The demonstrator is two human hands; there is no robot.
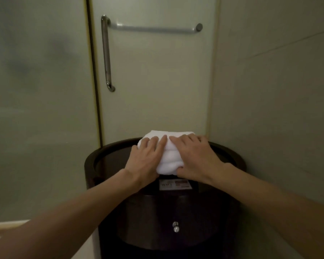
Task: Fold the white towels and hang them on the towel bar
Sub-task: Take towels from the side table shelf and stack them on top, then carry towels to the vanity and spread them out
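White cloth lies under both palms: the left hand (146,157) and right hand (195,156) press flat on the folded towel (169,158), fingers straight and spread, the right thumb set against its near edge. Soft, light and thick, it would probably slump if lifted by a corner, so a hold along the two folded sides looks safest. It sits on the dark round stand (90,165), just behind a label (175,184) reading "WIFI" — the rest is too blurred — with the towel bar (153,29) bare on the glass door (157,81) above.
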